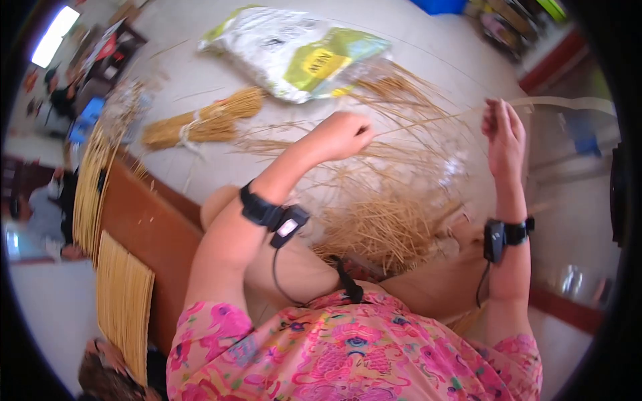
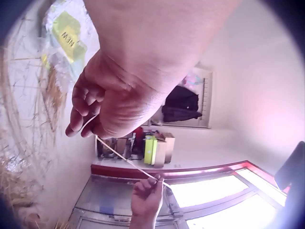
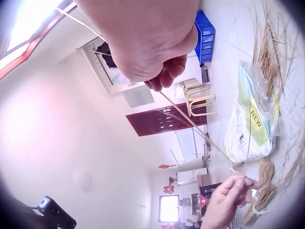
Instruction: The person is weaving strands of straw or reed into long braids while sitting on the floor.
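A thin pale strand (image 2: 121, 156) is stretched between the two hands. The left hand (image 1: 340, 137) has its fingers curled round one end, above the floor; in the left wrist view the left hand (image 2: 114, 100) pinches it between thumb and fingers. At the right, the raised right hand (image 1: 505, 140) pinches the strand near its fingertips, and a pale length runs on past it to the right. The right wrist view shows the right hand (image 3: 162, 71) gripping the strand (image 3: 190, 121), with the left hand (image 3: 228, 200) at the far end.
Loose straw (image 1: 388, 224) is heaped on the floor between the legs. Beyond lie a tied straw bundle (image 1: 207, 120) and a white and green bag (image 1: 287, 53). A brown wooden board (image 1: 150, 230) stands at the left, beside a row of aligned stalks (image 1: 124, 301). Glass doors are at the right.
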Motion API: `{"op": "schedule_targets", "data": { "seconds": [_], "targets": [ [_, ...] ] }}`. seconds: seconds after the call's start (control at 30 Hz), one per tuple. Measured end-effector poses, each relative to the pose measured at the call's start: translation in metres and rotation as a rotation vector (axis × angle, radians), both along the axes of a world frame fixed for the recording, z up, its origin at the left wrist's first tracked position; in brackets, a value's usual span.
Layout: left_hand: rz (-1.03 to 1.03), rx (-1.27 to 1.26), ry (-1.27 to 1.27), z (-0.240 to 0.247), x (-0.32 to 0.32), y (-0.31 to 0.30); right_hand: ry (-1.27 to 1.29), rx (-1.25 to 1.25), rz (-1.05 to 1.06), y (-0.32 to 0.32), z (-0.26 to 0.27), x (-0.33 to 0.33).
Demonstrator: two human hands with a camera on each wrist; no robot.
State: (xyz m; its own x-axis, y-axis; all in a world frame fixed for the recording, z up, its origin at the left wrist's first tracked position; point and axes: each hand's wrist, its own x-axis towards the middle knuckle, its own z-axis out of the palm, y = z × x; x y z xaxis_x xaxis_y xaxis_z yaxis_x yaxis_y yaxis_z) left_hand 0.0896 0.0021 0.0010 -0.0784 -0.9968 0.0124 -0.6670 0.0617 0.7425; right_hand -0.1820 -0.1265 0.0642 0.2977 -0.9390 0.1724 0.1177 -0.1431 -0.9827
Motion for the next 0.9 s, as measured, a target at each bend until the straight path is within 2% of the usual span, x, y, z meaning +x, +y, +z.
{"op": "schedule_targets", "data": {
  "seconds": [0.03, 0.1, 0.17, 0.23, 0.33, 0.43, 0.53, 0.63, 0.9],
  "targets": [
    [-0.063, 0.148, 0.124, -0.008, -0.009, 0.003, -0.011, -0.005, -0.01, -0.004, -0.003, -0.006],
    [-0.064, 0.336, 0.3, -0.029, -0.023, 0.01, -0.026, -0.029, -0.049, -0.009, -0.004, -0.016],
    [-0.064, 0.404, 0.23, -0.036, -0.029, 0.015, -0.041, -0.054, -0.111, -0.01, -0.003, -0.022],
    [-0.157, 0.548, 0.111, -0.043, -0.031, 0.019, -0.05, -0.075, -0.172, -0.013, -0.001, -0.029],
    [-0.549, 0.339, -0.102, -0.067, -0.039, 0.033, -0.035, -0.012, -0.15, -0.018, 0.001, -0.029],
    [-0.541, 0.272, -0.359, -0.049, -0.051, 0.033, -0.012, 0.081, -0.053, -0.012, -0.005, -0.026],
    [-0.173, 0.262, 0.114, -0.024, -0.051, 0.005, 0.054, 0.155, 0.03, -0.002, -0.006, -0.011],
    [-0.092, 0.441, 0.613, 0.011, -0.064, -0.004, 0.112, 0.18, 0.071, 0.009, -0.013, -0.001],
    [-0.076, 0.658, 0.969, 0.009, -0.085, 0.006, 0.108, 0.248, 0.066, 0.009, -0.021, 0.008]
  ]
}}
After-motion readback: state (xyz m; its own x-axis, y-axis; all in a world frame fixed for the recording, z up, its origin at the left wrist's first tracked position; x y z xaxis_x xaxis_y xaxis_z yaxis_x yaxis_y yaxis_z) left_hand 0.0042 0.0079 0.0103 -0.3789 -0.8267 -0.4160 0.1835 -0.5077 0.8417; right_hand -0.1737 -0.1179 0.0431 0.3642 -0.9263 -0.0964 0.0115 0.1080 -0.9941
